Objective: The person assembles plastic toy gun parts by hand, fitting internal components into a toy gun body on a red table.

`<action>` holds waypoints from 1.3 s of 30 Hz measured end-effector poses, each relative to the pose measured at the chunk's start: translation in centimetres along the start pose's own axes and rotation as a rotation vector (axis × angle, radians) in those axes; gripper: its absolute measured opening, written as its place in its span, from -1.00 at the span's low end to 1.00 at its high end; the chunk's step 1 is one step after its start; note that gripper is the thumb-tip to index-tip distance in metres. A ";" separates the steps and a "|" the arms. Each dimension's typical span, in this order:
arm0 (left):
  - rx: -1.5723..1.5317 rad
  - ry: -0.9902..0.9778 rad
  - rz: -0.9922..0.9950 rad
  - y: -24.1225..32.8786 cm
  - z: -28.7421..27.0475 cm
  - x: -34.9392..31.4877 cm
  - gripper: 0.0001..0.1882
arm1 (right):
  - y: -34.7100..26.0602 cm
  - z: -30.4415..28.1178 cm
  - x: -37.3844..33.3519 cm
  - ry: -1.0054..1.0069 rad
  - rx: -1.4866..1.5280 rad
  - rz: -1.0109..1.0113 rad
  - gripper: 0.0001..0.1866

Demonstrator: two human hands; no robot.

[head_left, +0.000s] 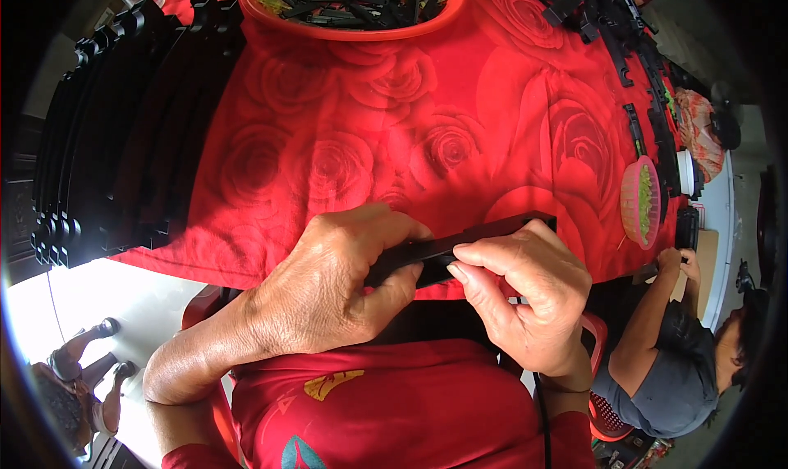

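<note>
A long black plastic piece (484,233) lies level at the near edge of the table, just in front of my body. My left hand (328,280) is closed around its left end, thumb below and fingers on top. Close against the middle of the piece, my right hand (533,292) is closed, thumb and forefinger pinched together. What those fingertips hold, if anything, is too small to make out. The underside and part of the right end are hidden by my hands.
A red rose-patterned cloth (328,91) covers the table. Long black pieces (139,124) are stacked at left. A red basin (361,34) with black and yellow-green parts sits at the back. Right are a pink basket (630,202), more black parts (616,46), and a person (673,370).
</note>
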State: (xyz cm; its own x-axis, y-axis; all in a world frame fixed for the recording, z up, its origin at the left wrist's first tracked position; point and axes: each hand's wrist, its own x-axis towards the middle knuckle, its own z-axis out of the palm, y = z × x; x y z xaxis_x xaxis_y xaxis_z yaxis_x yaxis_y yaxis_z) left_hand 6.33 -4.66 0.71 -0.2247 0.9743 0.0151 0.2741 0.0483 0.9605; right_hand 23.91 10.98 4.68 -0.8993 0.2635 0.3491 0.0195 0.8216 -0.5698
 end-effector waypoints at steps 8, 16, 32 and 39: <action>0.021 0.046 -0.056 0.4 0.1 0.0 -0.70 | -0.5 0.4 -0.7 0.073 -0.133 0.046 -0.68; -0.002 -0.003 -0.098 0.8 -0.3 0.2 -0.68 | -0.2 0.0 -0.7 0.107 -0.062 0.136 -0.64; -0.043 -0.046 0.054 2.0 0.9 2.3 -0.66 | -1.4 -3.2 -0.7 0.122 -0.175 0.204 -0.70; -0.010 -0.039 0.096 3.2 1.3 3.3 -0.66 | -1.9 -4.6 -1.2 0.160 -0.258 0.205 -0.72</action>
State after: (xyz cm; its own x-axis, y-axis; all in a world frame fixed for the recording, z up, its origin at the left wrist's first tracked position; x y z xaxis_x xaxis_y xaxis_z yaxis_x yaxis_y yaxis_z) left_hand 7.69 -1.03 3.50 -0.1613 0.9821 0.0971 0.2829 -0.0483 0.9579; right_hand 26.92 11.47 8.76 -0.7861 0.4950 0.3703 0.3203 0.8385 -0.4409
